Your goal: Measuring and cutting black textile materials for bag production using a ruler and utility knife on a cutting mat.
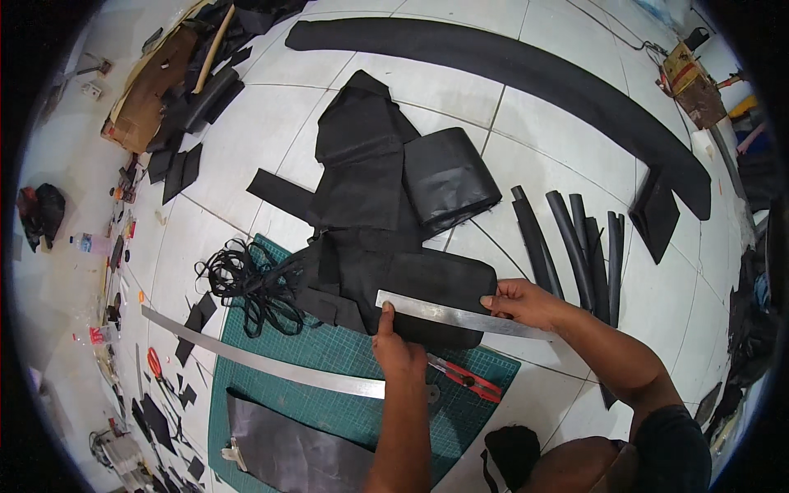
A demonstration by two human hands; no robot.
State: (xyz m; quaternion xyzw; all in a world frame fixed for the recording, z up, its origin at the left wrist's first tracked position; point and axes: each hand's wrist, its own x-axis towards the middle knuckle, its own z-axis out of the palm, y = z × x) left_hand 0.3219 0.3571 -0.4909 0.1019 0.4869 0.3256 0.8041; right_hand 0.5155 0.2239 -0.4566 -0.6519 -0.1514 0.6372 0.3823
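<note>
A short steel ruler lies across a black fabric piece with rounded corners, part of a larger folded black fabric item. My left hand is closed at the ruler's left end, thumb pressed on top; its other fingers are mostly hidden. Farther right, my right hand pinches the ruler between thumb and fingers, by the fabric's right edge. Close to my left hand, a red cutter knife rests on the green cutting mat. A longer steel ruler crosses the mat and runs behind my left wrist.
Tangled black cord overlaps the mat's far left corner. A dark sheet with a clip lies nearer me. Several black strips stand out at right; a long black band curves along the back. Orange-handled scissors and scraps lie left.
</note>
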